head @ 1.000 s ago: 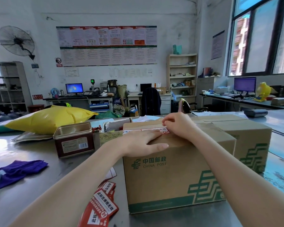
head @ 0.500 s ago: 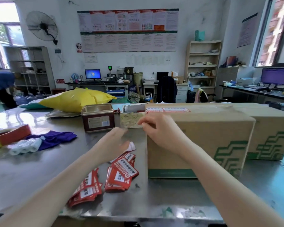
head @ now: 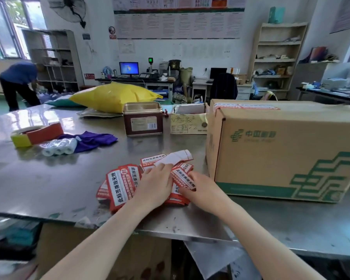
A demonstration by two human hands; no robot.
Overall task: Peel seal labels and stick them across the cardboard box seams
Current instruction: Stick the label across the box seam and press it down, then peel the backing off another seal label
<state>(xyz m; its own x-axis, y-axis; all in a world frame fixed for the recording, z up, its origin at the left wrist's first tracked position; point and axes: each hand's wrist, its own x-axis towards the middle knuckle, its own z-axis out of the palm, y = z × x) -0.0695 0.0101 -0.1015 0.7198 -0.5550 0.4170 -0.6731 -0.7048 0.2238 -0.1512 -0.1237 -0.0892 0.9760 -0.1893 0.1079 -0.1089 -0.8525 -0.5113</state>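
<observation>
Both hands work the red-and-white seal labels (head: 127, 183) fanned on the steel worktop (head: 49, 178): left hand (head: 156, 186) presses flat, steadying them; right hand (head: 200, 188) pinches one label's edge to peel, beside the brown cardboard box (head: 281, 150).

White walls carry a poster board (head: 178, 17) and a fan (head: 69, 9). Shelves (head: 279, 57) stand right, a window (head: 6, 27) glows left, desks (head: 137, 81) behind the steel bench (head: 49, 182).
</observation>
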